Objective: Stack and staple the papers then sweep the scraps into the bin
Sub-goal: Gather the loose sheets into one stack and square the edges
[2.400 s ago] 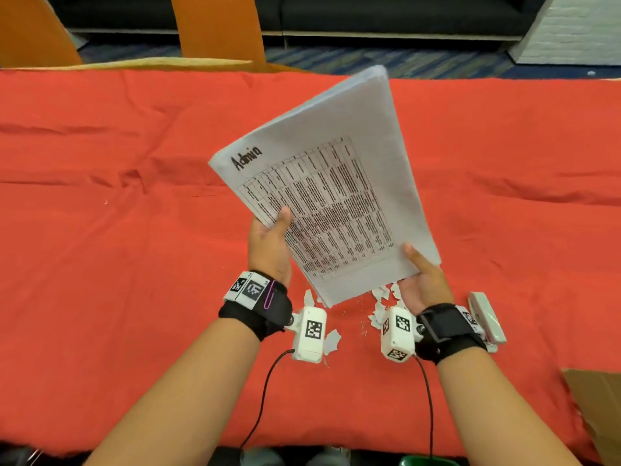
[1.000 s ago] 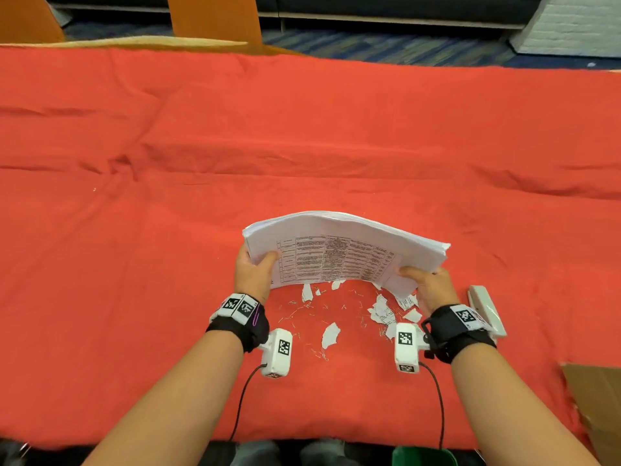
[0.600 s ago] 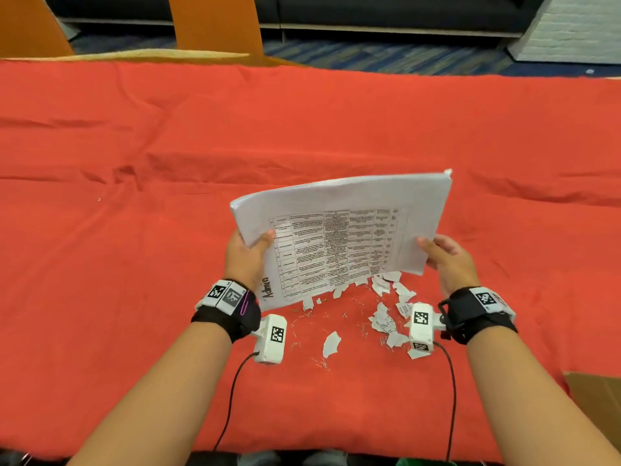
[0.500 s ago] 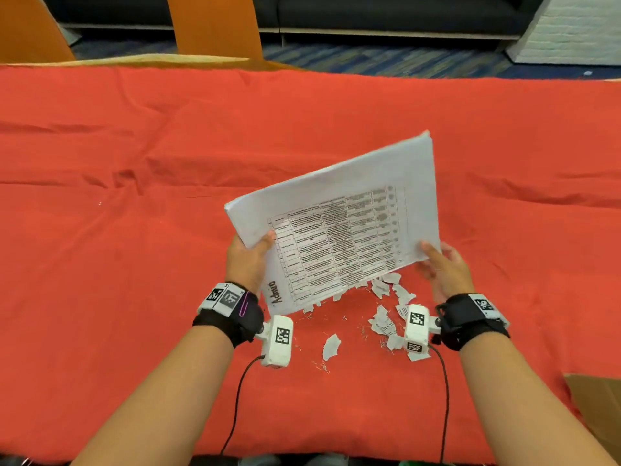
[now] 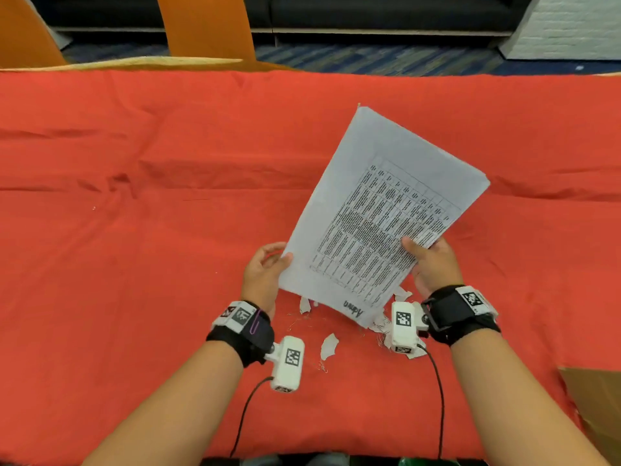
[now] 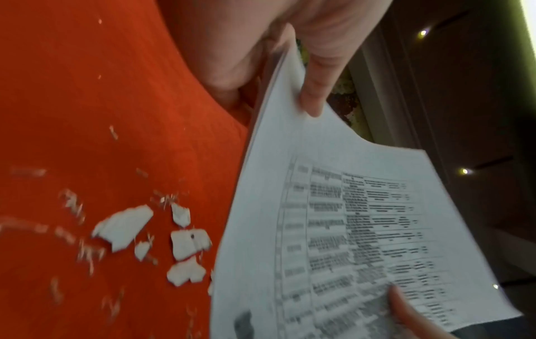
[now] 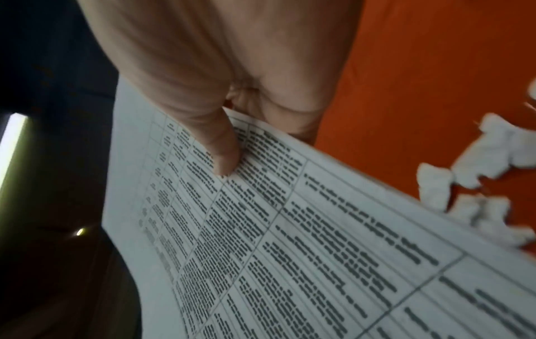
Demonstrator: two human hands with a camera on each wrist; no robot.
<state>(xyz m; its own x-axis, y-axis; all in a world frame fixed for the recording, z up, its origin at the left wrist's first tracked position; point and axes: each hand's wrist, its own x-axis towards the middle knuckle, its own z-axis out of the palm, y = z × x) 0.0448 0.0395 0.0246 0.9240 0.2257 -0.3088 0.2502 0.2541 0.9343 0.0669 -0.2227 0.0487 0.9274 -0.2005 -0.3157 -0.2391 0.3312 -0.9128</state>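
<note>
A stack of white papers (image 5: pixel 379 213) with a printed table and "Admin" written at its lowest corner is held tilted above the red tablecloth (image 5: pixel 134 264). My left hand (image 5: pixel 267 265) pinches its left edge, thumb on the top sheet (image 6: pixel 313 96). My right hand (image 5: pixel 431 260) grips the right edge, its thumb (image 7: pixel 223 156) pressed on the print. Torn white paper scraps (image 5: pixel 329 344) and thin loose staples lie on the cloth under the stack; the scraps (image 6: pixel 121 227) also show in the left wrist view. The stapler is hidden.
A brown cardboard piece (image 5: pixel 594 408) lies at the table's front right corner. Something green (image 5: pixel 416 462) peeks from below the front edge. Orange chairs (image 5: pixel 205 25) stand behind the far edge. The cloth has folds across its middle.
The stack has turned from lying sideways to standing on its "Admin" corner, swung toward the right. Both hands shifted their hold along its edges.
</note>
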